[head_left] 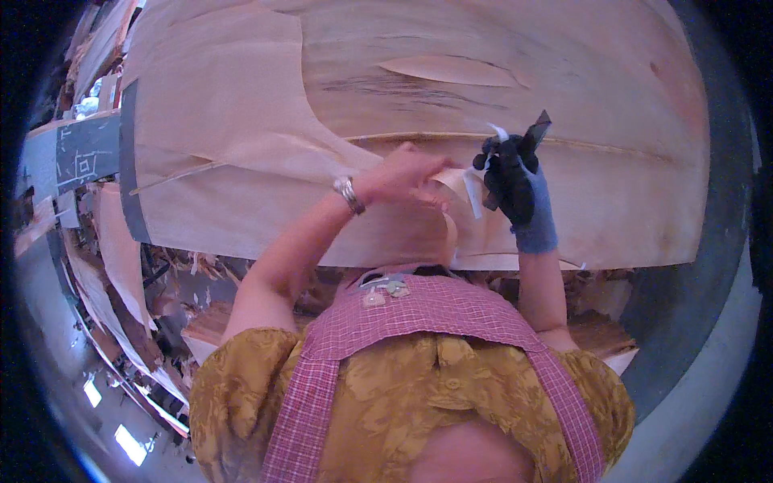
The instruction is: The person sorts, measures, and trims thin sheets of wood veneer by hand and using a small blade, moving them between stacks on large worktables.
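Observation:
My bare left hand, with a silvery bracelet at its wrist, is over a wood veneer sheet. Its slightly blurred fingers are apart, close to a loose, curling piece of veneer; whether they touch it is unclear. My right hand, in a black and blue glove, is closed round a dark-bladed knife whose blade points up and away. A white strip hangs beside the gloved fingers, and a white tip sticks up above them; the knife's handle is hidden in the glove.
Another veneer sheet overlaps at the left. A leaf-shaped patch and dark cracks mark the wood farther off. A dark table edge borders the left. Veneer scraps pile beyond it, and stacked wood sits below the near edge.

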{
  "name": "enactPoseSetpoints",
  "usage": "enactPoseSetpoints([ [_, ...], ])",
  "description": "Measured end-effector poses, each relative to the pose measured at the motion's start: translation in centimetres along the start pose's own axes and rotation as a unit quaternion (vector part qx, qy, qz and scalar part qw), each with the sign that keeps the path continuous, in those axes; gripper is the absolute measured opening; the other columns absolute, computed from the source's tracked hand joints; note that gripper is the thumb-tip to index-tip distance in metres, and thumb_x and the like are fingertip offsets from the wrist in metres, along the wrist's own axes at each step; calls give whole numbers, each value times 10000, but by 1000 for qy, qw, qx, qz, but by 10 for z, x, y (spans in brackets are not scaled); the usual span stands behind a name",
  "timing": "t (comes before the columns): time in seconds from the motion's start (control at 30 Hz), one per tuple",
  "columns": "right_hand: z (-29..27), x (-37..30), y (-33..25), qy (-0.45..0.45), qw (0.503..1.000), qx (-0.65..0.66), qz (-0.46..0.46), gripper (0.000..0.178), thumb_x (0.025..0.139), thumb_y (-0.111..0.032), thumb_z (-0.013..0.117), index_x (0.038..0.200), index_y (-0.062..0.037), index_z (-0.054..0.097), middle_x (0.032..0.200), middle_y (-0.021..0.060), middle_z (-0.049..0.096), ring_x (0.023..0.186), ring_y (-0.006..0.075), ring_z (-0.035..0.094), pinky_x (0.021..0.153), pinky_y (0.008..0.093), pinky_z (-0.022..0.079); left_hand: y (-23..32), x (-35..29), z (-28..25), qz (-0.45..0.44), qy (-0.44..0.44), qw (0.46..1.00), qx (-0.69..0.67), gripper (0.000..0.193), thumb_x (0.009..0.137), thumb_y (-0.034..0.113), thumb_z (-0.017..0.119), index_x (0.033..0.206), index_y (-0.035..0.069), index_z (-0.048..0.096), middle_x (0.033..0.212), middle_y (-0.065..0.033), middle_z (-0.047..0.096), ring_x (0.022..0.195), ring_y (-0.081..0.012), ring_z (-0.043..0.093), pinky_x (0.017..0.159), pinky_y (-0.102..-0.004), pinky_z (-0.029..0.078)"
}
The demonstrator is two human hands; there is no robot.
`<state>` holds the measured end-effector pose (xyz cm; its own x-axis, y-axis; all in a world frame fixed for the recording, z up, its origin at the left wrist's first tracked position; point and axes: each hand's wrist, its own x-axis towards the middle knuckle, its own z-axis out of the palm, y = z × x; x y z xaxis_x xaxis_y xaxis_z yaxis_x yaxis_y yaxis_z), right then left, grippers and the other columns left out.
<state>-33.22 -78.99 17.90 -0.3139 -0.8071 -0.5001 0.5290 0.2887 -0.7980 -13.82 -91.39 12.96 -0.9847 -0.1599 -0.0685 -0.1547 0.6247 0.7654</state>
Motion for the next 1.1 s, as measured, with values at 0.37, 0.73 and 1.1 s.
enactPoseSetpoints([
  [0.37, -46, 31, -1, 101, 988, 83, -77, 196, 975, -281, 555, 1100, -132, 579, 894, -2, 623, 586, 62, 562, 386, 199, 388, -7, -72, 30, -144, -184, 963, 137, 237, 884, 359, 565, 992, 151, 604, 822, -105, 670, 810, -333, 652, 699, -485, 476],
  [0.73, -44, 125, -51, 34, 987, -149, -58, 245, 925, -257, 633, 1070, -60, 641, 757, -16, 571, 508, 32, 417, 437, 195, 319, -5, -24, -10, -56, -21, 994, 88, 298, 853, 307, 596, 1030, 69, 628, 1007, -117, 615, 974, -293, 585, 860, -420, 423],
  [1.1, -80, 170, -6, -30, 993, -65, 97, 214, 876, -216, 676, 1023, -65, 640, 830, -7, 626, 691, 68, 545, 587, 199, 413, -75, 148, -2, -59, 187, 951, 241, 618, 796, 73, 574, 1395, 96, 425, 1469, -62, 387, 1260, -288, 434, 1059, -454, 340],
])
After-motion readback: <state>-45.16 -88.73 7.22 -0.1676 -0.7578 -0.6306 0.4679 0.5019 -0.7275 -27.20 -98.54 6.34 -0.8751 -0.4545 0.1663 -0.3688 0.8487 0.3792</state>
